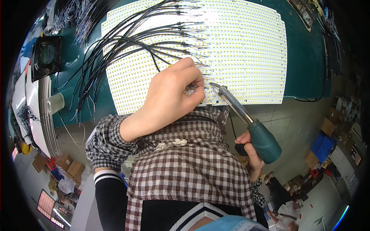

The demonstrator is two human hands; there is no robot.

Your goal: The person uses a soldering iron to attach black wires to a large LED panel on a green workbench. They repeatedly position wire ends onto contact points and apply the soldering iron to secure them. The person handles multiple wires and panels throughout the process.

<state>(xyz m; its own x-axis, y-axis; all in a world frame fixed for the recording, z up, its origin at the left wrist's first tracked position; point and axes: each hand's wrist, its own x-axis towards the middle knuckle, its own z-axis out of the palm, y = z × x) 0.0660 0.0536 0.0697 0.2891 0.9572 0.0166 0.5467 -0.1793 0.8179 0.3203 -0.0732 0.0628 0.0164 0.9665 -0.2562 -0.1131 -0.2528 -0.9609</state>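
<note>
A large white LED board [246,50], set with rows of small yellow chips, lies on the green table. My left hand [169,92] is closed in a pinch low over its middle. A black cable [154,59] runs in under that hand, and thin wire ends show by the fingertips; the exact grip is partly hidden. My right hand [251,154] is wrapped round the green handle of a soldering iron [264,140]. The iron's bent tip comes down at the board just right of my left fingers. Several more black cables [127,50] end in fine wires along the board's middle seam.
On the left stand a black fan [47,56], a white roll or cup [55,103] and a stack of white boards [38,115]. Bundled thin wires [83,19] lie at the far left of the table [308,65]. Boxes [73,171] and another person [281,211] are beyond.
</note>
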